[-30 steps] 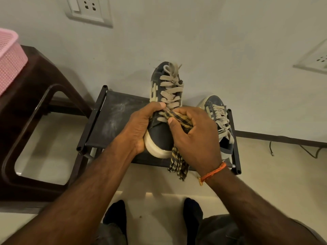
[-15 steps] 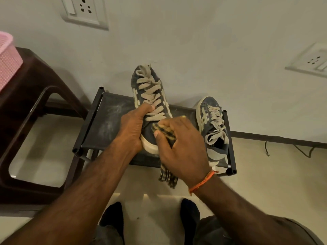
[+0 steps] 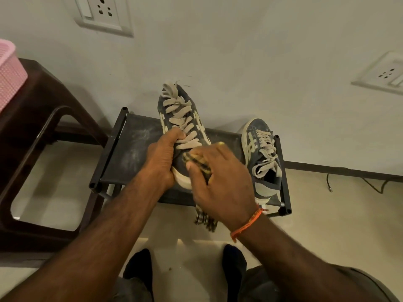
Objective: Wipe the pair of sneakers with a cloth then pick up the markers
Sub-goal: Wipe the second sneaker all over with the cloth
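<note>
My left hand [image 3: 162,162] grips the raised sneaker [image 3: 185,127], thumb hooked in the laces. Right of those fingers, my right hand [image 3: 220,182] bunches the checked cloth [image 3: 196,162] against the toe. Second sneaker [image 3: 261,155] waits farther right. Best: firm brace, short overlapping strokes. Markers unseen.

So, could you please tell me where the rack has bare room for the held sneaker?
Bare rack top lies left of the held sneaker, up to the left rail. A narrower strip separates it from the second sneaker, which crowds the right rail.
</note>
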